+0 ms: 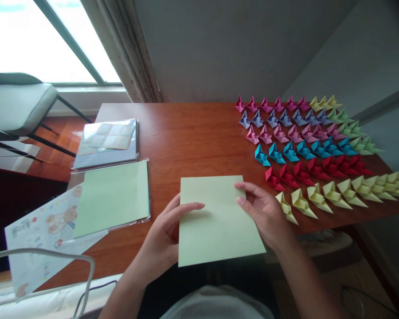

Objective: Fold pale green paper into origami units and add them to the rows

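A plain light green sheet of paper (221, 230) is held flat in front of me, over the table's near edge. My left hand (162, 235) grips its left side, with one finger lying across the top face and the other fingers partly hidden behind or under the sheet. At the upper right edge, my right hand (264, 212) pinches the paper between thumb and fingers. Nearest to the right hand are folded yellow paper boats (301, 204). To the left lies a stack of similar green paper (115, 197) in a clear sleeve.
Rows of folded paper boats in red (292, 174), blue (291, 152), pink and purple fill the table's right side. A packet of paper (108, 141) lies at the back left, a printed sheet (46, 230) below it. A white cable (53, 252) crosses the lower left; a chair (20, 106) stands beyond.
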A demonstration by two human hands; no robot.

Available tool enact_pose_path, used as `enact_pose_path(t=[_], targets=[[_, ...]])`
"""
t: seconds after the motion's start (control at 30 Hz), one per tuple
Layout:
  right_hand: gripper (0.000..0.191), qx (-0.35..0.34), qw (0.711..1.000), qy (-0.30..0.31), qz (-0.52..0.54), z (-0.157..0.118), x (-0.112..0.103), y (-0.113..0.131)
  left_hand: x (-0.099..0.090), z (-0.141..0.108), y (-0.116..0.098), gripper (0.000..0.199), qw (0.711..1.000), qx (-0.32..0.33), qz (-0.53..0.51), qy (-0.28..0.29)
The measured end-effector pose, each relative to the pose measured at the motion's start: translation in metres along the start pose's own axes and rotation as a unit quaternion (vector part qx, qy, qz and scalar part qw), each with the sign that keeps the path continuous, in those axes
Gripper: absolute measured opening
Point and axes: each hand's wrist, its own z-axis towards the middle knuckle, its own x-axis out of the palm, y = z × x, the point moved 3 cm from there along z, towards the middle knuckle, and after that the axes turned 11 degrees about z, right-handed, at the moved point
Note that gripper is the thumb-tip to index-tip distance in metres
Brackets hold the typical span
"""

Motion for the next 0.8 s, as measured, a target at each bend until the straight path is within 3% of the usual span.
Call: enact_pose_path(t=[0.17, 0.3, 0.4, 0.53, 0.8], targets=[[0.026, -0.022, 0.999, 0.015, -0.022, -0.002, 0.003, 0.008, 0.003, 0.006, -0.004, 0.023, 0.998, 0.033, 0.044, -0.030], [0.048, 0.017, 0.999, 0.028, 0.010, -0.005, -0.001, 0.000, 0.004, 0.008, -0.001, 0.001, 0.989, 0.056, 0.097, -0.097], [0.072, 0.021, 0.996, 0.046, 0.078, -0.007, -0.005, -0.010, 0.008, 0.009, 0.002, 0.009, 0.988, 0.041, 0.077, -0.131], [0.088, 0.006, 0.993, 0.058, 0.101, -0.009, -0.005, -0.013, 0.015, 0.010, 0.001, 0.008, 0.988, 0.026, 0.029, -0.150], [0.085, -0.031, 0.988, 0.094, 0.115, -0.016, 0.003, -0.003, 0.015, 0.008, 0.000, 0.016, 0.987, -0.020, -0.017, -0.159]])
